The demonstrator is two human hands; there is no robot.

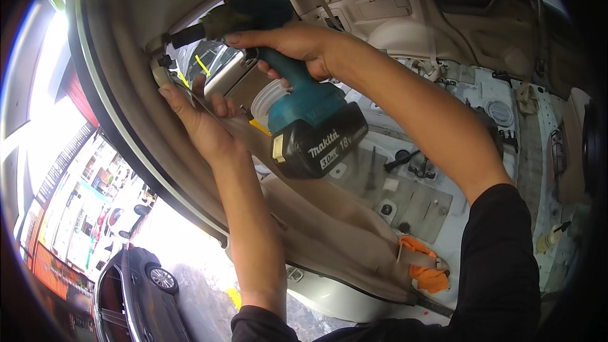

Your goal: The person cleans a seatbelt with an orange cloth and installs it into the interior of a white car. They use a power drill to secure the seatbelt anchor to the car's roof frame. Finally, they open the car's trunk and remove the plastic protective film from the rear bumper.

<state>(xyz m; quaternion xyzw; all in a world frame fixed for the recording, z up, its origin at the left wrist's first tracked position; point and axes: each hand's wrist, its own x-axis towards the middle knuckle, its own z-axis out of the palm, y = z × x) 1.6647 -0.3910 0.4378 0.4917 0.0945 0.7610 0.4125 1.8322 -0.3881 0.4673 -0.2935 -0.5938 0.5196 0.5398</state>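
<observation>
My right hand [301, 47] grips a teal-and-black cordless impact wrench [307, 107], its fingers wrapped round the handle. The battery hangs at the bottom, and the dark socket [188, 36] on the nose points left at a beige seat belt anchor [159, 66] high on the door pillar. Just below the socket, my left hand [212, 126] is closed, thumb up, on the lower part of this anchor. A dark bolt-like piece [166, 61] shows beside the thumb. Whether the socket sits on a bolt head is hard to make out.
Beige pillar trim [316, 206] curves down along the door opening. On the stripped car floor [411, 209] lie a black tool [402, 161], small parts and a coiled clear hose [499, 114]. An orange cloth [430, 275] sits by the sill. A dark car [136, 297] stands outside.
</observation>
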